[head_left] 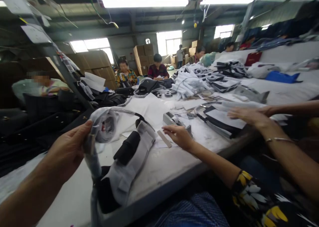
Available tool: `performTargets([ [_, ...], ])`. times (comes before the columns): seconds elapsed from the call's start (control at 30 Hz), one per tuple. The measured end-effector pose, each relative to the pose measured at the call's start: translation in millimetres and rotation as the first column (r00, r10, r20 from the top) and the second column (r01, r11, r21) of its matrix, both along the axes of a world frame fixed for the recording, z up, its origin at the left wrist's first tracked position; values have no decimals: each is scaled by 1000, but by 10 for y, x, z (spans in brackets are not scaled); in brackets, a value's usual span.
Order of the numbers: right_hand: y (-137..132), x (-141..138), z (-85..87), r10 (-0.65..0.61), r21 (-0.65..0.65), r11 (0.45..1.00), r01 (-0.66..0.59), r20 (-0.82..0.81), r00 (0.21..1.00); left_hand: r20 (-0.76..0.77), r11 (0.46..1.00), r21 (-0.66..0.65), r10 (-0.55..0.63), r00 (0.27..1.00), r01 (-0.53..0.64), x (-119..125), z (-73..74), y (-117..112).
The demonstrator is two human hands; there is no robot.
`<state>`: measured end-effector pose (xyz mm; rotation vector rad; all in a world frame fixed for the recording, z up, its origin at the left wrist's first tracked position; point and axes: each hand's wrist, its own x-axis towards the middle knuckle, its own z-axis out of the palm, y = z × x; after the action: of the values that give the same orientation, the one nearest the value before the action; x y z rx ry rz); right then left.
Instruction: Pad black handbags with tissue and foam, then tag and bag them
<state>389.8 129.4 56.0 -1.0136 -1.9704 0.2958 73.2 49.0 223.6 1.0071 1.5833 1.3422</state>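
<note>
My left hand [67,150] is closed on the upper edge of a clear plastic bag [104,127] and holds it up over the near table edge. The bag hangs down with a folded grey and black garment [127,164] in it. My right hand [178,135], on the arm with the floral sleeve, reaches forward across the white table [161,173]. Its fingers are stretched out flat beside a grey tape dispenser [171,119], and a beige strip [164,139] lies just under them.
A co-worker's hands [246,115], one wrist with a bracelet, press on a flat black and white packet [221,120] to my right. Piles of bagged garments [194,80] cover the far table. Several people sit at the back, near stacked cardboard boxes [144,57].
</note>
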Motion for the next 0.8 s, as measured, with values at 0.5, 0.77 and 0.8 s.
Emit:
performTargets([
  [0.5,23,-222,-459,-140,-270,895,355,586,798,84,999,41,-10,996,7,213,-201,-119],
  [0.77,290,-387,-327,-199,-392,748,536,638,744,53,988,78,-135,989,130,172,-268,-44],
  [0.8,314,-402,-313,-187,-407,741,534,639,746,44,986,90,-147,988,143,181,-273,-39],
])
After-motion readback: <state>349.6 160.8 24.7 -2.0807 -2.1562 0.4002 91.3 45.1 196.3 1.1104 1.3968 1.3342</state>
